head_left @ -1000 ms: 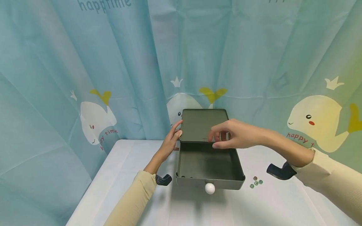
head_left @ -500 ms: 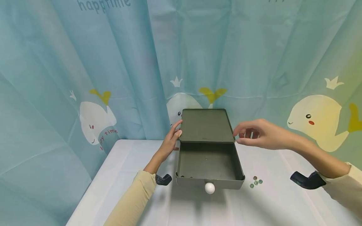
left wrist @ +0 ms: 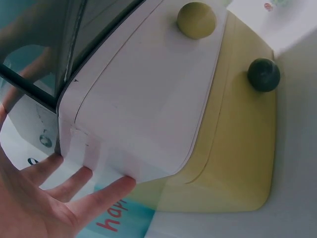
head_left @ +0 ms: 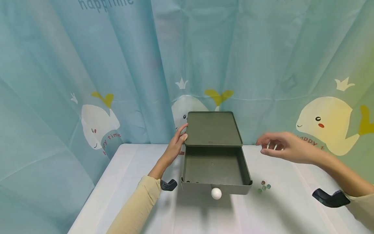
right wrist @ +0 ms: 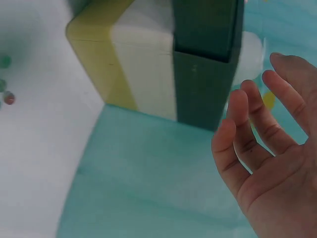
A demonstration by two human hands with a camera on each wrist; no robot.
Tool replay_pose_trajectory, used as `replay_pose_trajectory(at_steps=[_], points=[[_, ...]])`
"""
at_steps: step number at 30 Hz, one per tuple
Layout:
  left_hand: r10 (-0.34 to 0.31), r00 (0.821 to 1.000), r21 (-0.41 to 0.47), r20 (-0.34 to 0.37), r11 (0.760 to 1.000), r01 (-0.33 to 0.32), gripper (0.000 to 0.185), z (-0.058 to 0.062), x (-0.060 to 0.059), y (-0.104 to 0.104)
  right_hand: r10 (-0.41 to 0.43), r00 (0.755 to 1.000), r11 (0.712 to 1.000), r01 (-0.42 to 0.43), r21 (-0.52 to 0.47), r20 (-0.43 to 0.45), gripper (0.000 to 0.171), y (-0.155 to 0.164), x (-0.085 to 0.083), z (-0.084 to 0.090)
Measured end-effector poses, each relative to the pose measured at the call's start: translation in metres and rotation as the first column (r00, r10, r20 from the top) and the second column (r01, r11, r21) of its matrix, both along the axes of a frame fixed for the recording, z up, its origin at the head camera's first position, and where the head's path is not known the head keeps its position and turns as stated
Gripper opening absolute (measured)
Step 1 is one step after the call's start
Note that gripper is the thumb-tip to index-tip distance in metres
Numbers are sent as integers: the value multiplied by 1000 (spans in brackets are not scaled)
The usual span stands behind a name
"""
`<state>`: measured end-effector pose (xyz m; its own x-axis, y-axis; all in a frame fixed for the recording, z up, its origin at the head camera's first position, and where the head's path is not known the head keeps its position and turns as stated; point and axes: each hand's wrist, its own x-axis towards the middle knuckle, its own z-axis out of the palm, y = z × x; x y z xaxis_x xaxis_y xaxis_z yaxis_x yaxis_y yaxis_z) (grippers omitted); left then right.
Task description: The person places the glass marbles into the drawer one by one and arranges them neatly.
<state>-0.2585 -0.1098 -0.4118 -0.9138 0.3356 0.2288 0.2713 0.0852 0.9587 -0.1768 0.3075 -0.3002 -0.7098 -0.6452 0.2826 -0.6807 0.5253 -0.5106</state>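
A small drawer cabinet (head_left: 214,130) stands at the back of the white table (head_left: 134,182). Its dark green top drawer (head_left: 215,169) is pulled out toward me, with a white knob (head_left: 216,193) on its front. Inside I see only a few tiny dark specks near the front wall. My left hand (head_left: 177,143) rests with straight fingers (left wrist: 79,181) against the cabinet's left side (left wrist: 143,114). My right hand (head_left: 273,145) hovers to the right of the cabinet, fingers relaxed and holding nothing; the right wrist view shows its spread fingers (right wrist: 252,144) apart from the cabinet's wall (right wrist: 200,69).
Several small coloured beads (head_left: 264,186) lie on the table right of the drawer's front corner, also as beads (right wrist: 5,82) in the right wrist view. A teal whale-print curtain (head_left: 87,81) hangs close behind. The left wrist view shows a yellow knob (left wrist: 196,20) and a dark knob (left wrist: 263,74).
My right hand has drawn back from above the open drawer, moving right and clear of the cabinet. The left hand and the drawer have stayed put.
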Motion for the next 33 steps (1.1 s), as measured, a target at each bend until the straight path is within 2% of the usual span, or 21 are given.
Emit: replay_pose_trajectory(at_steps=[4, 9, 15, 20, 27, 33], points=[[7, 1000, -4, 4, 1000, -7, 56, 0, 0, 0, -1, 1000, 1000, 2, -20, 20, 30, 10, 2, -20], [4, 1000, -7, 6, 1000, -4, 56, 1, -1, 1, -58, 996, 997, 60, -39, 68, 27, 21, 8, -48], [9, 1000, -14, 11, 1000, -9, 55, 1, -1, 1, -69, 990, 990, 84, -114, 124, 27, 33, 17, -86], [10, 1000, -15, 6, 1000, -10, 55, 2, -1, 2, -116, 979, 981, 140, -135, 170, 27, 40, 25, -115], [17, 1000, -26, -5, 1000, -17, 55, 2, -1, 1, -102, 974, 979, 134, -151, 202, 44, 51, 27, -152], [18, 1000, -26, -5, 1000, -18, 56, 2, 1, 1, -121, 961, 977, 160, -141, 250, 50, 56, 28, -175]])
